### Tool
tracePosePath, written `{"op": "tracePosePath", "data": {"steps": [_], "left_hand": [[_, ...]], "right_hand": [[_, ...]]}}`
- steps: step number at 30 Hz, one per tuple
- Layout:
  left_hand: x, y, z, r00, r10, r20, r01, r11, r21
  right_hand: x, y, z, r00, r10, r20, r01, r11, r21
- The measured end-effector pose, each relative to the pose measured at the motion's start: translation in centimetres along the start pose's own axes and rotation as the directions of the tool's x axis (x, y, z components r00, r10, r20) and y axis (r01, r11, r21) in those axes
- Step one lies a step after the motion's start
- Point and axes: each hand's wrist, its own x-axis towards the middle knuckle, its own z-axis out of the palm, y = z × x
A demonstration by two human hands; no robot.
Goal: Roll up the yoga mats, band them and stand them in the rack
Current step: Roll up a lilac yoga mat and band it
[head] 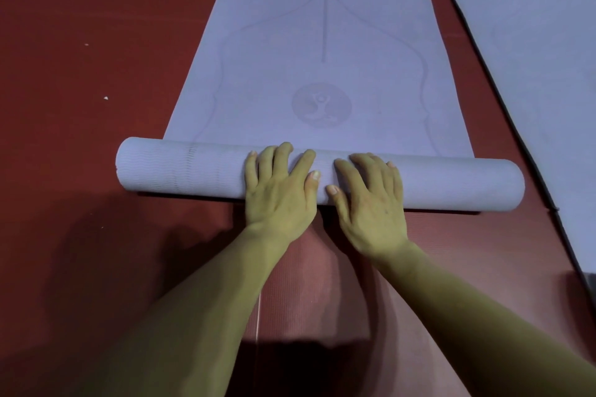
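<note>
A lilac yoga mat [322,42] is seen lying on a red floor [80,42], its near end wound into a thick roll [180,167] that is laid crosswise in the lower middle of the view, while the rest is spread flat and stretched away towards the top edge. The outer face of the roll is marked with a fine wavy texture, and its two ends are left projecting past the side edges of the flat part. Both hands are placed side by side on the middle of the roll: the left hand [279,190] is laid palm down with its fingers straight and spread over the top, and the right hand [371,200] is set just beside it in the same manner, the two thumbs being near each other but apart. Nothing is gripped by either; the fingers are simply rested flat on the curved surface. A round emblem [321,105] is printed on the flat part just beyond the roll, and a centre line [325,10] is drawn above it. A second mat [532,26] of the same colour is spread flat at the right, its dark edge shown along the floor. A white speck [105,98] is seen on the floor at the left.
</note>
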Motion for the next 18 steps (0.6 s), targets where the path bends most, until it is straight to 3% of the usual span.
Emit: {"op": "tracePosePath", "data": {"steps": [4, 18], "left_hand": [[-1.1, -0.2, 0.7, 0.997, 0.059, -0.044, -0.057, 0.998, 0.039], [2.7, 0.0, 0.8, 0.997, 0.033, -0.067, -0.032, 0.999, 0.017]], "right_hand": [[0.4, 0.3, 0.3, 1.0, -0.001, 0.001, 0.001, 1.0, -0.003], [2.2, 1.3, 1.1, 0.999, -0.013, -0.031, 0.012, 1.0, -0.005]]}}
